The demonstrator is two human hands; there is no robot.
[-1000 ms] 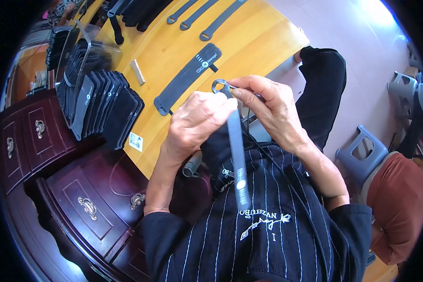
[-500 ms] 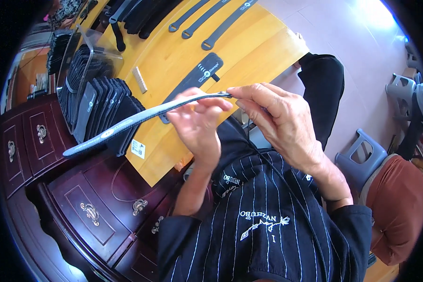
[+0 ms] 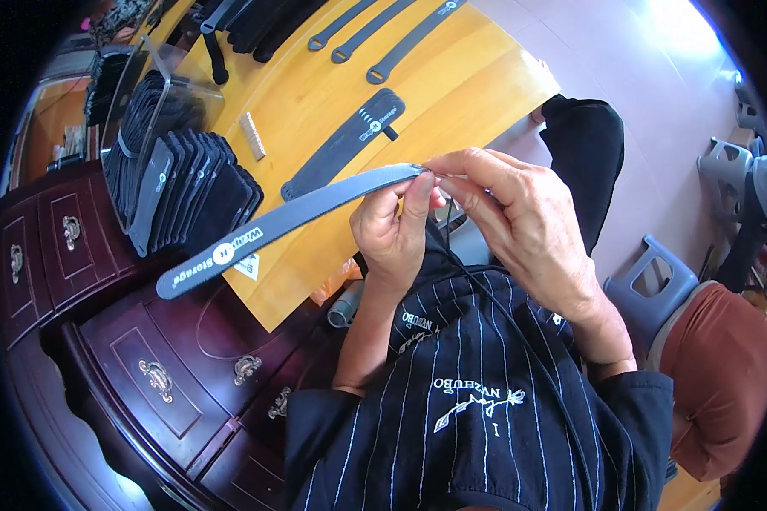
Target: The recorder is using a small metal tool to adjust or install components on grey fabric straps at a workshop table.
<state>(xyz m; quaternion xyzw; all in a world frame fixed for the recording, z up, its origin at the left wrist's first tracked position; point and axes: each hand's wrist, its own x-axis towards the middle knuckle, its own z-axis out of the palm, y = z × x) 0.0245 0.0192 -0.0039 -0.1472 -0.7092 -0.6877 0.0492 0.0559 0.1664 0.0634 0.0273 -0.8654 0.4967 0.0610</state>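
A long dark grey strap (image 3: 315,204) with white print and a rounded free end stretches out to the left over the table's corner. Its other end is pinched between the fingertips of my right hand (image 3: 524,217). Right beside them, the thumb and fingers of my left hand (image 3: 390,226) are closed on the same end from below. The tip itself is mostly hidden by my fingers. Beyond the strap, a flat dark bundle of straps (image 3: 337,145) with a small black tab lies on the yellow wooden table (image 3: 452,106).
Several grey straps with slotted ends, one a single strap (image 3: 409,47), lie along the far edge. Stacked dark straps (image 3: 192,187) stand by a clear plastic bin (image 3: 166,81) at left. A small pale ruler-like strip (image 3: 252,136), dark red drawers (image 3: 158,366) and a grey stool (image 3: 656,277) surround me.
My left hand has moved right and closed on the strap's end, beside my right fingers. The strap has turned its printed face up, and its free end has shifted right and slightly down.
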